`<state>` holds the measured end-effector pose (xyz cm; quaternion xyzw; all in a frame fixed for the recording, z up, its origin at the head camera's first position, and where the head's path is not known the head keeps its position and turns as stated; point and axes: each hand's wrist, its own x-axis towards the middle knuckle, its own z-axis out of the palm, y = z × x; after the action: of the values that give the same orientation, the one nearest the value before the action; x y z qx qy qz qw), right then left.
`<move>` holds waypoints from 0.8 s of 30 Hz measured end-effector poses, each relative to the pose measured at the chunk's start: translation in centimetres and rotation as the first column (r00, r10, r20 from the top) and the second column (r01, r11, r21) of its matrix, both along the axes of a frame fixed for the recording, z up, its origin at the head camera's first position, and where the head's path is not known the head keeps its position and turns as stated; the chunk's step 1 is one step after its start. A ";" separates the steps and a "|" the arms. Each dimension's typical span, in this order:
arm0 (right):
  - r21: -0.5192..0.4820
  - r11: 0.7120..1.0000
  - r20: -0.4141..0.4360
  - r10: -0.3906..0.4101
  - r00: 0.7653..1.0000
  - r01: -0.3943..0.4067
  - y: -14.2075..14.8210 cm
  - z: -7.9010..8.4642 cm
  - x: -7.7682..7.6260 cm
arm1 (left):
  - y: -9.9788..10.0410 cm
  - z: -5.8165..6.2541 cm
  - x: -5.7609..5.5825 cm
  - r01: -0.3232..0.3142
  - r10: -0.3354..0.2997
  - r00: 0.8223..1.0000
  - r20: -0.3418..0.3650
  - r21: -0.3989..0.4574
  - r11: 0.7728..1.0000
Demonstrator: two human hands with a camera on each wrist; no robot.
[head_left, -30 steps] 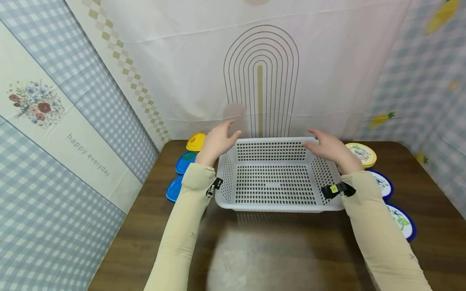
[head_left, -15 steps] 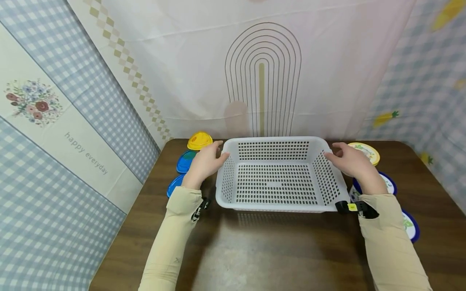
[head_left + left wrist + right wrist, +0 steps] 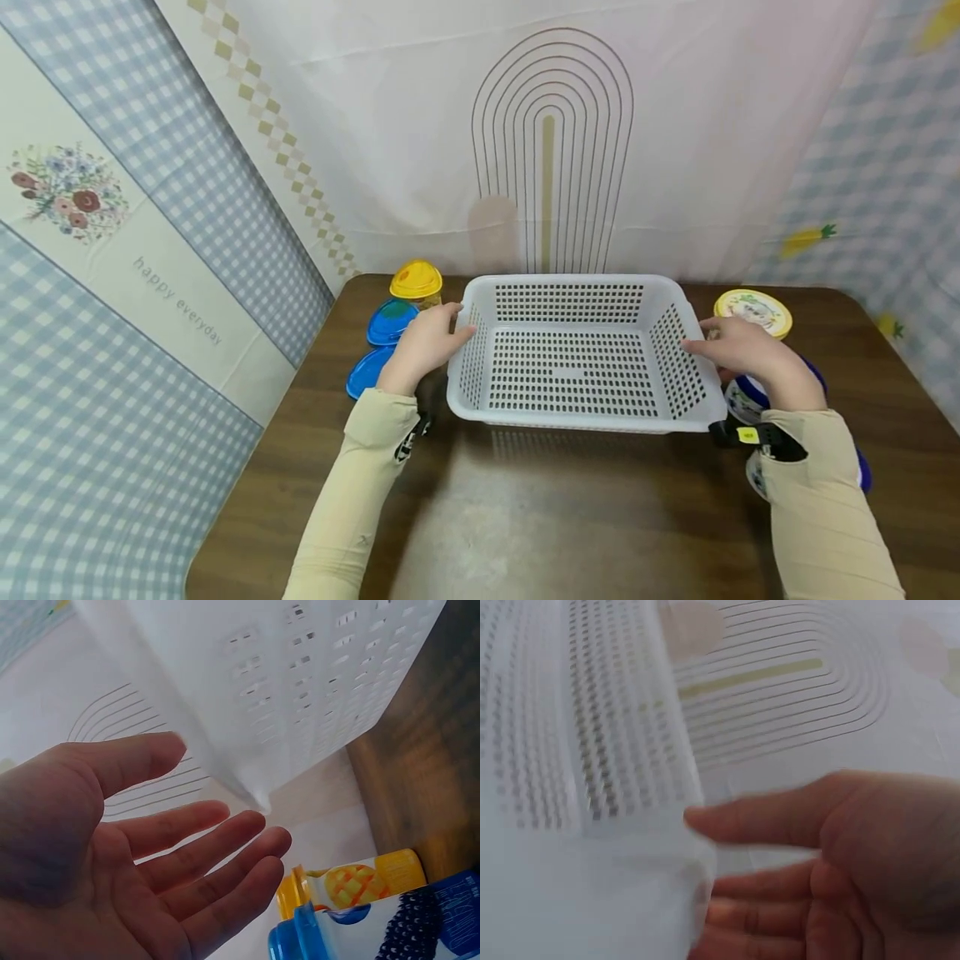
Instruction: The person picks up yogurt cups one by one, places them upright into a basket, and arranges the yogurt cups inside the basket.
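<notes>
A white perforated plastic basket (image 3: pixel 570 375) stands on the brown table between both hands, with nothing inside it. Beside its left end is my left hand (image 3: pixel 429 343), fingers spread and loosely extended. In the left wrist view the left hand (image 3: pixel 180 855) holds nothing, its thumb and fingertips close to the rim. At the right end, my right hand (image 3: pixel 750 350) has its thumb at the rim and its other fingers outside the wall. The right wrist view shows the right thumb (image 3: pixel 757 821) straight against the rim, with some fingertips hidden behind the basket.
At the left stand a yellow-lidded tub (image 3: pixel 417 282) and two tubs with blue lids (image 3: pixel 392 321). On the right are a round yellow-rimmed tub (image 3: pixel 752 312) and blue-rimmed tubs (image 3: pixel 746 400), partly covered by the right arm. A patterned cloth (image 3: pixel 405 150) hangs behind the table.
Both hands have moved outward and lower, from above the basket's back corners to its left and right ends. The basket stays in place; the head view has shifted slightly.
</notes>
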<state>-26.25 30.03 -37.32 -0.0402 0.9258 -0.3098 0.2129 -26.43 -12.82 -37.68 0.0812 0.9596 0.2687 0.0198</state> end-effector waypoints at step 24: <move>-0.046 0.995 -0.073 -0.092 0.993 0.089 -0.1 -1.5 1.2 | -0.4 0.3 0.5 -0.017 0.016 0.999 0.037 0.023 1.000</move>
<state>-25.10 29.92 -38.78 -0.0142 0.9272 -0.3369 0.1628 -25.97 -13.26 -37.35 0.0687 0.9565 0.2814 0.0344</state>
